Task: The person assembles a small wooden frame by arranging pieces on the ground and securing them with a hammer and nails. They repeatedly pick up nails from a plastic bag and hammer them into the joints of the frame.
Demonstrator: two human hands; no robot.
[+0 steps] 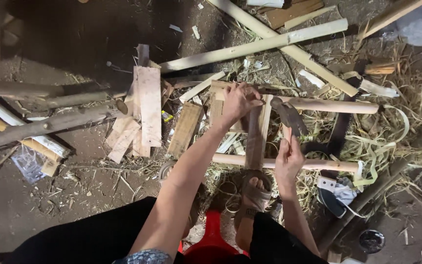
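Wooden slat [256, 142] lying upright across two bamboo poles [313, 164] on the floor, I am pinning its top with my left hand [240, 100] closed on it, while my right hand [289, 156] is gripping the hatchet [289, 116] beside it, foot [254, 193] bracing below.

- The floor [74, 29] is bare, dark earth, strewn with chips and shavings.
- Flat wooden boards [145, 110] lie well to the left of the left hand's fingers [250, 95].
- Rough grey branches [45, 124] lie further left.
- Long pale bamboo poles [260, 46] cross on the ground beyond the fingers.
- A heap of straw-like bamboo strips [391, 132] lies to the right of the right hand's fingers [289, 142].
- A small round dark lid [371, 240] sits on the earth nearer than those fingers, far right.
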